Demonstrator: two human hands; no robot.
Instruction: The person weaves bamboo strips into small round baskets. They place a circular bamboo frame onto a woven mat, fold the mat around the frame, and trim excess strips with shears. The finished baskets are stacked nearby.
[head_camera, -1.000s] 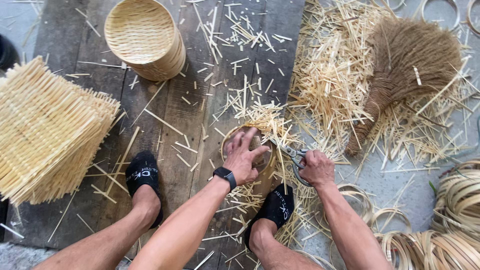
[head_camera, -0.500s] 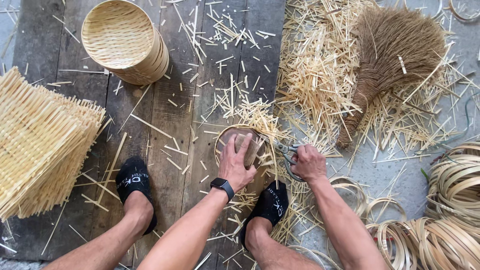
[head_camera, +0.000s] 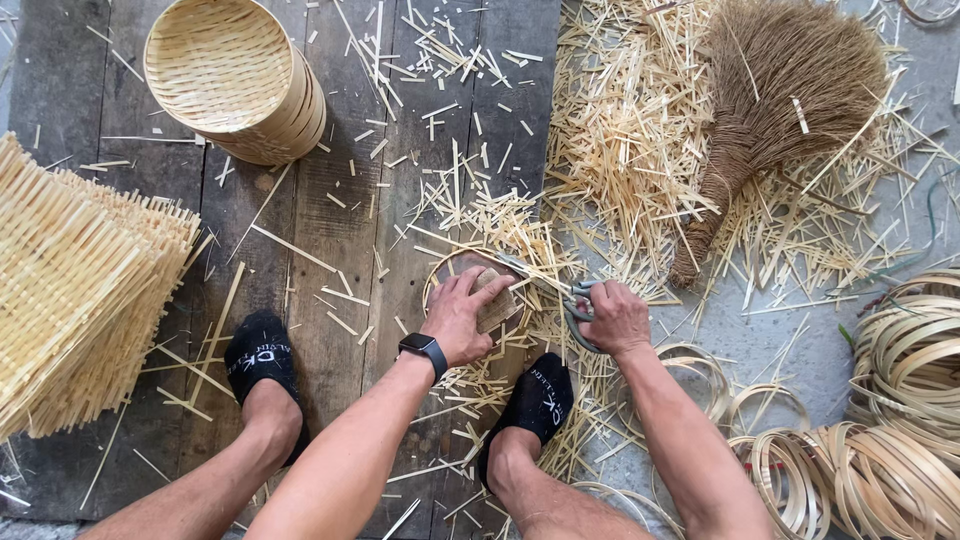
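Note:
My left hand (head_camera: 465, 312), with a black watch on the wrist, presses down on a small round woven bamboo tray (head_camera: 478, 290) lying on the wooden boards. My right hand (head_camera: 617, 316) grips the grey handles of a pair of scissors (head_camera: 556, 288), whose blades reach left along the tray's far rim among protruding bamboo strips. Cut bamboo slivers (head_camera: 620, 150) lie all around the tray. My two feet in black socks (head_camera: 262, 352) rest on either side of my left arm.
A stack of round woven baskets (head_camera: 235, 80) stands at the top left. Square woven mats (head_camera: 80, 280) are piled at the left. A brown straw hand broom (head_camera: 770, 100) lies at the upper right. Coiled bamboo hoops (head_camera: 880, 430) fill the lower right.
The view has shifted slightly. My left hand has stayed on the tray, and my right hand with the scissors has stayed at its right rim.

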